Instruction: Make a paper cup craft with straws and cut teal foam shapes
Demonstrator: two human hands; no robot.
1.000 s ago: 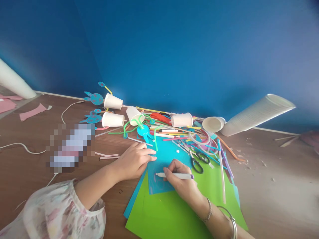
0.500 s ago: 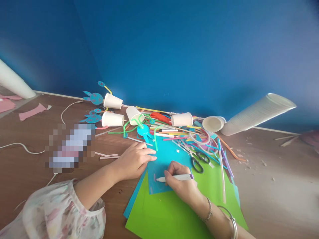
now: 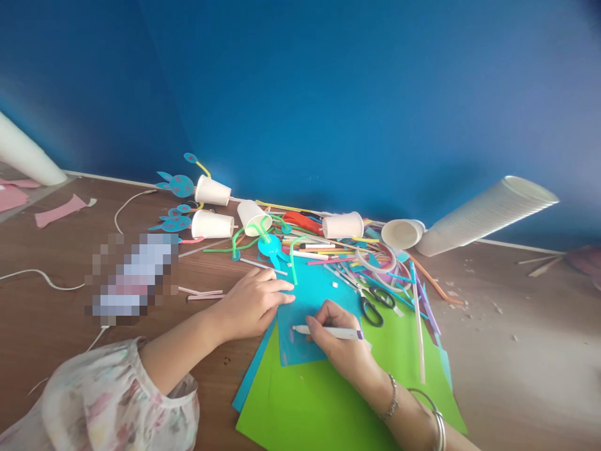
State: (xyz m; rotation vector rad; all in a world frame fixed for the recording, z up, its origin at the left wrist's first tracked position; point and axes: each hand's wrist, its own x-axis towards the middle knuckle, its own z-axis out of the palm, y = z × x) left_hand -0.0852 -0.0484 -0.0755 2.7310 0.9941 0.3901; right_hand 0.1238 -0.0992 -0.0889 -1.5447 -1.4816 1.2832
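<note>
My right hand (image 3: 342,343) grips a white marker (image 3: 334,332) with a purple end, its tip at the surface of the blue paper (image 3: 307,352). Faint marks show on the paper near the tip. With fingers stretched out, my left hand (image 3: 257,302) rests at the paper's left edge. Under the blue sheet lies green paper (image 3: 300,407). Just beyond the paper is a blue paper rabbit head (image 3: 270,247) with green straws around it. Black-handled scissors (image 3: 372,310) lie to the right of my right hand.
Along the wall lie paper cups (image 3: 213,190), some with blue cut-outs on straws. A long stack of cups (image 3: 488,216) leans at the right. Straws, markers and tape rolls (image 3: 387,258) are heaped in the middle. A pixelated object (image 3: 136,279) and a white cable lie at the left.
The marker tip has shifted slightly up and to the left on the blue paper, along with my right hand. My left hand stays in place.
</note>
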